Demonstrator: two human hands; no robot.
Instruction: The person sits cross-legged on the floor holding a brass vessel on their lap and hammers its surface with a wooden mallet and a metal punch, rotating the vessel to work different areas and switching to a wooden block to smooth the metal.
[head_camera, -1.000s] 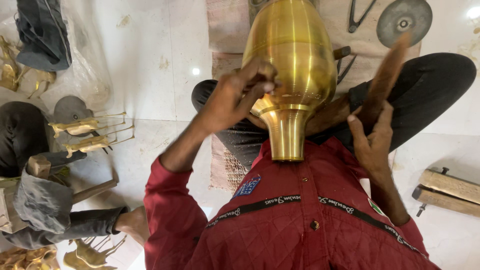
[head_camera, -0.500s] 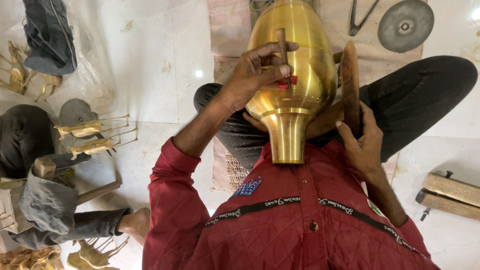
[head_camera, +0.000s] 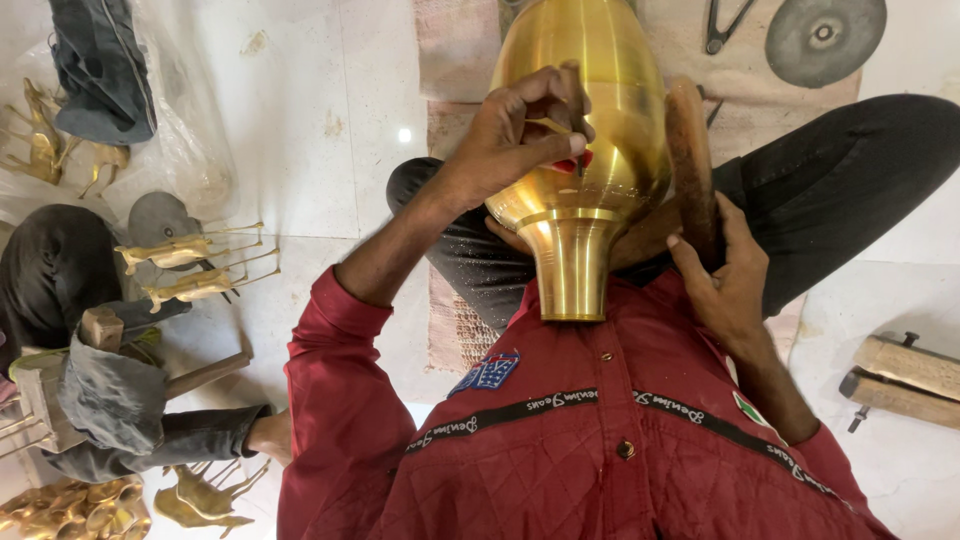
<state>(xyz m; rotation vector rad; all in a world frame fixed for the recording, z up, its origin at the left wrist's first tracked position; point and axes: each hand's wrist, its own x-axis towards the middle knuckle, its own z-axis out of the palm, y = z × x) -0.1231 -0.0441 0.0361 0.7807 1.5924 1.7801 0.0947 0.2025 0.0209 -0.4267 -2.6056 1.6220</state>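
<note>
We sit on the pale floor (head_camera: 300, 120) with crossed legs, and the brass vase (head_camera: 590, 150) lies in our lap in the upper middle of the frame, with its narrow foot pointing to our red shirt.

Our left hand (head_camera: 510, 140) rests on the left side of the vase body. Its fingers are closed narrow around a thin metal punch (head_camera: 573, 100), whose tip stands on the brass beside a small red mark. Our right hand (head_camera: 725, 280), at the right of the vase foot, is closed around the handle of a wooden mallet (head_camera: 690, 160), which rises just beside the vase and apart from the punch.

The brass around the tip looks smooth and plain; we see no cut pattern there. So we judge that the marking on this side is only at its start, and nearly all the surface is left.

At the left edge another person's grey sleeve (head_camera: 120, 400) lies near brass deer figures (head_camera: 190, 265).
</note>
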